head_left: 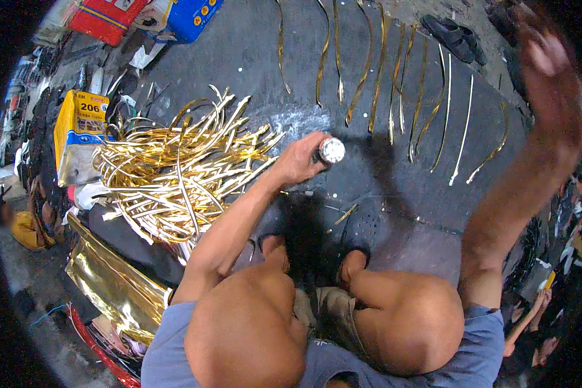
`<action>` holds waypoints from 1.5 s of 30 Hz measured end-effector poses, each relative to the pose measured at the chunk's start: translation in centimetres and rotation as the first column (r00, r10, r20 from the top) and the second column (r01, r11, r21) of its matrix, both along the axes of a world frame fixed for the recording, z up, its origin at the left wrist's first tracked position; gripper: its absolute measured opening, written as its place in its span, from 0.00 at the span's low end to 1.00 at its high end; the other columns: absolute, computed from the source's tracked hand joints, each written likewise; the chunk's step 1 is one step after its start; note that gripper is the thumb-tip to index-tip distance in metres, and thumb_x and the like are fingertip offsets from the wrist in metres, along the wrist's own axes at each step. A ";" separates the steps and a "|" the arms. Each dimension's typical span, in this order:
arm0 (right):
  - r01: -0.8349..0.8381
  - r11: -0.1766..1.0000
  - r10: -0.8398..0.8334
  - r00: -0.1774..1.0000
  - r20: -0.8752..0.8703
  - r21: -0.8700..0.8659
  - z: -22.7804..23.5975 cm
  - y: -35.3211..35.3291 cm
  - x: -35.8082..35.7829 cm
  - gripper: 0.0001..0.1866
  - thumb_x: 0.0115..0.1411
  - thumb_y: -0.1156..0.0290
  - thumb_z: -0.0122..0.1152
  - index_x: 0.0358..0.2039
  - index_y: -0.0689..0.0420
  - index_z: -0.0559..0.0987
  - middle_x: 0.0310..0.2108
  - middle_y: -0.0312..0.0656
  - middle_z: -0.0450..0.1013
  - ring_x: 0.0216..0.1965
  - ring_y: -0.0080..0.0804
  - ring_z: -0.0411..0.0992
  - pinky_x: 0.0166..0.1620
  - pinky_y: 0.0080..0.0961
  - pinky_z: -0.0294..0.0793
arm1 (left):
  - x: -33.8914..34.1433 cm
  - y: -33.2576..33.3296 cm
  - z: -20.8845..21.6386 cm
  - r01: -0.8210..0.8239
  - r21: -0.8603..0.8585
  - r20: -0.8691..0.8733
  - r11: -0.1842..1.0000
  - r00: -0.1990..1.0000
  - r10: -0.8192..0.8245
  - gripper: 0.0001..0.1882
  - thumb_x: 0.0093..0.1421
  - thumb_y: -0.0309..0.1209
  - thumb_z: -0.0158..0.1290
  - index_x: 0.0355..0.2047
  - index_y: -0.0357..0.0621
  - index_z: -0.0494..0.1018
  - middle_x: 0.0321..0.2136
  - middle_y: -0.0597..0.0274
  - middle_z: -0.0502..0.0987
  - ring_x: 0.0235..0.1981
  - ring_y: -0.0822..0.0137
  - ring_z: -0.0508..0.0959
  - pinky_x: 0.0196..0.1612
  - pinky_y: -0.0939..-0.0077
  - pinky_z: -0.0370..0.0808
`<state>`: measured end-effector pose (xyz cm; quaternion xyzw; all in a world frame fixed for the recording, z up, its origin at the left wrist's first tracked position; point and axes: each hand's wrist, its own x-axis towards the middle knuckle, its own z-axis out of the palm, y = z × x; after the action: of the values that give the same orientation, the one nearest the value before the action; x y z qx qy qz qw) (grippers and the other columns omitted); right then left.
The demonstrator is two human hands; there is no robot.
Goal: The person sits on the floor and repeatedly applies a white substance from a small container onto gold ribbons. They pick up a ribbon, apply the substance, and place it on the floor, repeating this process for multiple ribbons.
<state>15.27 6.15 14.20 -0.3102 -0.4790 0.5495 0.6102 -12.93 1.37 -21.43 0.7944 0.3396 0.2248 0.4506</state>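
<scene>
My left hand [302, 158] is closed around a short dark cylinder with a round, speckled whitish end [332, 150]. It is held over the dark mat, just right of a big tangled heap of shiny gold strips [181, 161]. My right hand [544, 55] is raised at the upper right, smeared by motion; its fingers cannot be made out. Beyond my hands, several separate gold strips [368, 71] lie spread side by side on the mat, with a pale strip [462, 129] towards the right.
A yellow and blue can [84, 119] stands left of the heap. Red [110, 16] and blue [191, 19] containers sit at the far left. A sheet of gold material [119, 284] lies near my left elbow. Dark sandals [452, 39] rest at the far right edge of the mat [239, 58]. Another person's arm [527, 320] shows at the right.
</scene>
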 end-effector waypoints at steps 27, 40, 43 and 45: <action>0.186 0.956 0.097 0.527 0.844 -0.226 -35.7 -1.5 -6.5 0.16 0.58 0.76 0.61 0.48 0.60 0.75 0.41 0.50 0.80 0.40 0.42 0.82 0.47 0.41 0.79 | -11.6 8.9 -0.5 -0.500 0.422 -0.496 0.757 0.571 0.654 0.13 0.57 0.38 0.61 0.37 0.43 0.84 0.40 0.46 0.81 0.46 0.45 0.78 0.52 0.51 0.74; 0.548 0.828 -0.310 0.621 0.720 -0.116 -35.8 -10.9 -10.0 0.26 0.48 0.65 0.78 0.47 0.61 0.80 0.41 0.44 0.79 0.42 0.39 0.80 0.47 0.33 0.78 | -4.6 3.5 0.2 -0.396 -0.503 -0.134 0.768 0.914 0.383 0.13 0.57 0.25 0.60 0.43 0.33 0.82 0.32 0.61 0.83 0.22 0.73 0.81 0.26 0.79 0.76; 0.682 0.706 -0.493 0.667 0.558 -0.190 -35.2 -9.9 -9.2 0.29 0.51 0.66 0.79 0.49 0.64 0.76 0.41 0.46 0.81 0.40 0.34 0.81 0.43 0.32 0.80 | -3.8 2.4 0.0 -0.378 -0.643 -0.100 0.666 0.904 0.416 0.17 0.58 0.21 0.58 0.48 0.31 0.80 0.25 0.62 0.81 0.21 0.75 0.80 0.22 0.81 0.74; 0.644 0.708 -0.492 0.744 0.452 -0.290 -33.2 -9.2 -9.7 0.31 0.52 0.66 0.80 0.51 0.64 0.74 0.40 0.45 0.81 0.39 0.32 0.81 0.41 0.29 0.80 | -3.9 1.8 -0.2 -0.352 -0.694 -0.099 0.628 0.911 0.400 0.20 0.58 0.20 0.58 0.52 0.32 0.79 0.26 0.63 0.81 0.23 0.76 0.79 0.24 0.82 0.75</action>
<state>5.57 -3.05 -18.99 -0.6608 -0.3226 0.3592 0.5746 -16.85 3.20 -21.62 0.4684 0.5421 0.1940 0.6701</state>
